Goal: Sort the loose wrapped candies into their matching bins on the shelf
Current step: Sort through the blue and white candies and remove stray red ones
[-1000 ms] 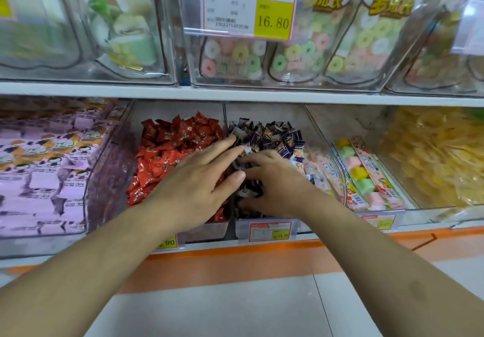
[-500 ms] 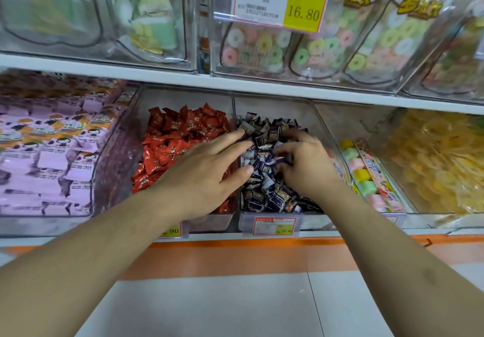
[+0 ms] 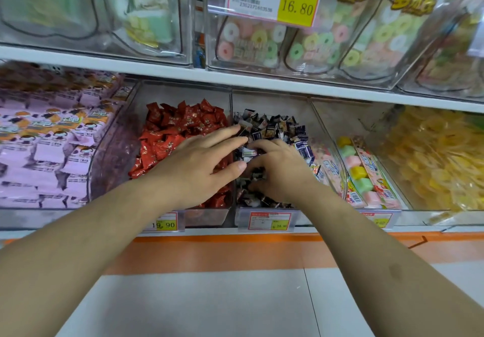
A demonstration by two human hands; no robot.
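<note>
Right hand pulled back toward 6 o'clock in the dark-wrapped candy bin since the earlier frame; left hand barely shifted.
Step judged: strays being picked from the dark candies. Right fingers are curled narrow over the pile; what is held cannot be told, palm side hidden. Left hand is spread flat, nothing held, over the red candies at 9 o'clock. Next: pinch confirmed, stray lifted. Labels blurred.

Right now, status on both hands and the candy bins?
Left hand open over red candies. Right hand curled in dark-wrapped candies, grip unclear. Nothing blocking.
</note>
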